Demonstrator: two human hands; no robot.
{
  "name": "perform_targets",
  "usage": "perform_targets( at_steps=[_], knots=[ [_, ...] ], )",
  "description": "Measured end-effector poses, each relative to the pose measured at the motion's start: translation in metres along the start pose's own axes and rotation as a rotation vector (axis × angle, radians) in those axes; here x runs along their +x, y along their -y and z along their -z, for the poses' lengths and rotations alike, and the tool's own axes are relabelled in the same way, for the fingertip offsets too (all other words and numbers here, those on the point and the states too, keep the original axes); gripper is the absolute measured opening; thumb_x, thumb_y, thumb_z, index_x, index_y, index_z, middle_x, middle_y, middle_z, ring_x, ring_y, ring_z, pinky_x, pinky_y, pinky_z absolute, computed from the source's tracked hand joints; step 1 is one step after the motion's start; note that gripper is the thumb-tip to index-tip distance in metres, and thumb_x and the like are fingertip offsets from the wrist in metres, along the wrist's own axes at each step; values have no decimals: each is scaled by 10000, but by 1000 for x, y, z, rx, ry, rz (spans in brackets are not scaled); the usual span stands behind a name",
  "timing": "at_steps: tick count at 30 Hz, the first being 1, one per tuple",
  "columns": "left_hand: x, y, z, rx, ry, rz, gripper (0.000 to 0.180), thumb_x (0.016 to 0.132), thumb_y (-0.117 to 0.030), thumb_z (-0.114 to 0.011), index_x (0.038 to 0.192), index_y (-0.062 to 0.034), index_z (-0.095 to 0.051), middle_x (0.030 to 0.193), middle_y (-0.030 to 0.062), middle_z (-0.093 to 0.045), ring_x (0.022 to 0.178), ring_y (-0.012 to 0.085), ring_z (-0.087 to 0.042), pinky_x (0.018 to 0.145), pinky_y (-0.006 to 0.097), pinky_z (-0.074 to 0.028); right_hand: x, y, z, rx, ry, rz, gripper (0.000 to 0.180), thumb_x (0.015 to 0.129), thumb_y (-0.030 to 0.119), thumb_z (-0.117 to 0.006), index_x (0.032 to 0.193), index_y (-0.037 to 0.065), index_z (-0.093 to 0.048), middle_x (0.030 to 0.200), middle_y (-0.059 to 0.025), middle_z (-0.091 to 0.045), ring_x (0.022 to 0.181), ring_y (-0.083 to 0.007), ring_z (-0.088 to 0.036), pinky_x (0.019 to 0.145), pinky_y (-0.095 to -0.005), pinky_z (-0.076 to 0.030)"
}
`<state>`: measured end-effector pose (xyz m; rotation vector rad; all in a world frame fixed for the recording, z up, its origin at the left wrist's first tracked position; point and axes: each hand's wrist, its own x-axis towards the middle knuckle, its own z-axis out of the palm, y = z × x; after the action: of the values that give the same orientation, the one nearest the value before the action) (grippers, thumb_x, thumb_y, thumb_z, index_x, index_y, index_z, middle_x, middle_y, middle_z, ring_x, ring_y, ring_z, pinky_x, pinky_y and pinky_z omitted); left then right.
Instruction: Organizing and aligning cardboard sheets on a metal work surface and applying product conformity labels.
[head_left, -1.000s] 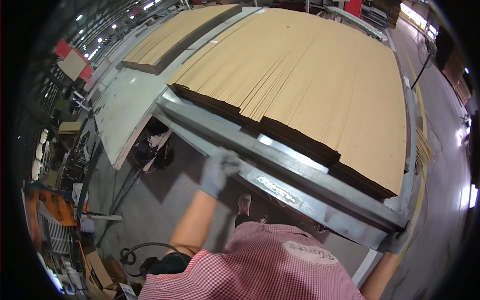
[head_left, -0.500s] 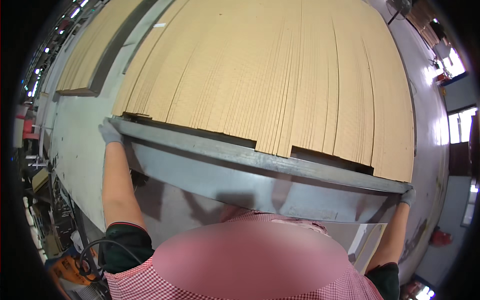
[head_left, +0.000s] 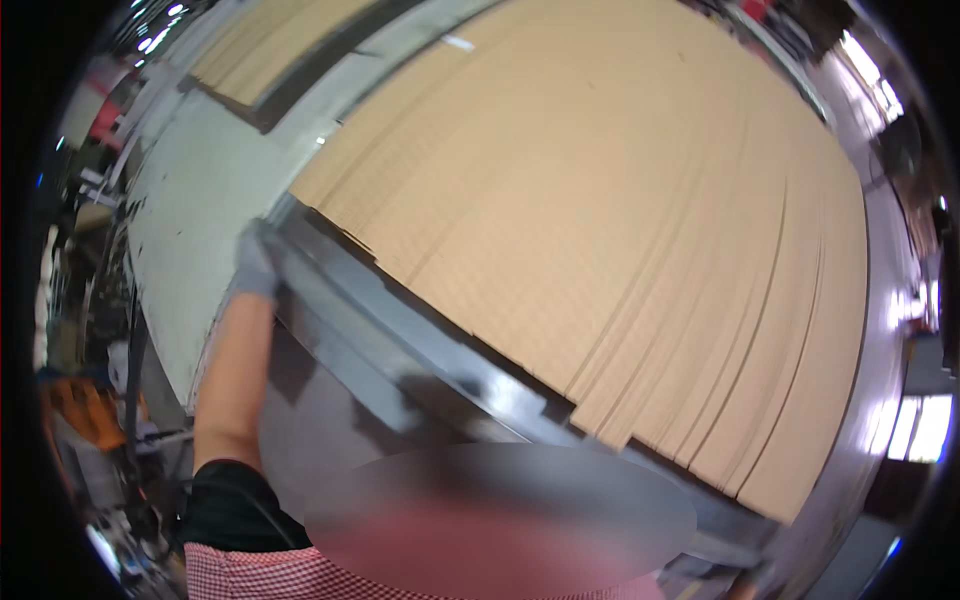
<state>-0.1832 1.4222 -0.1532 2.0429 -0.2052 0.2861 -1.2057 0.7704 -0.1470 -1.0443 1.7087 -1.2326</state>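
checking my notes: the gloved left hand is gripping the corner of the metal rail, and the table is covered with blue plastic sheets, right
Not quite. The left hand does grip the corner of the metal rail, but the head view shows the table covered with brown cardboard sheets, not blue plastic ones.

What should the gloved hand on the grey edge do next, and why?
Probably slide in from the corner of the grey metal rail toward the fanned cardboard sheets. The gloved left hand only rests on the rail's end, and the sheets' near edges lie stepped, not flush.
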Motion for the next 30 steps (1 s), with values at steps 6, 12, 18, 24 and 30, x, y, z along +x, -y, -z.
perform_targets(
  at_steps=[6,12,18,24,30],
  knots=[
    [-19,-87,-64,60,0,-51,442,879,-323,-482,1096,60,-524,1123,225,-557,972,318,-561,901,412,-433,-19,48,-33,-54,-56,17,327,864,220,-452,985,-37,-614,945,-169,-641,813,-271,-633,744,-357,-530],
    [-5,-102,-104,-308,-119,321,372,908,-283,-426,1065,39,-526,1004,212,-575,915,317,-579,830,401,-471,-9,60,-59,-63,-46,9,330,866,224,-461,992,-39,-617,946,-159,-643,818,-263,-634,745,-350,-530],
    [0,-141,-128,179,-156,10,331,898,-238,-388,898,32,-580,866,188,-589,836,279,-573,764,372,-456,10,66,-79,-66,-39,-4,333,867,227,-470,998,-40,-620,948,-149,-646,824,-255,-634,746,-344,-531],
    [22,-123,-132,-199,-163,144,339,893,-283,-417,910,9,-589,884,152,-600,870,246,-564,767,372,-462,30,62,-75,-73,-11,-22,336,869,231,-479,1004,-42,-622,949,-139,-648,829,-246,-634,746,-337,-531],
    [63,-100,-128,-281,-125,281,399,918,-319,-395,964,27,-589,985,205,-598,919,278,-564,798,394,-456,55,55,-68,-68,26,-72,340,870,234,-488,1011,-44,-625,950,-129,-650,834,-238,-635,747,-330,-531]
  ],
)
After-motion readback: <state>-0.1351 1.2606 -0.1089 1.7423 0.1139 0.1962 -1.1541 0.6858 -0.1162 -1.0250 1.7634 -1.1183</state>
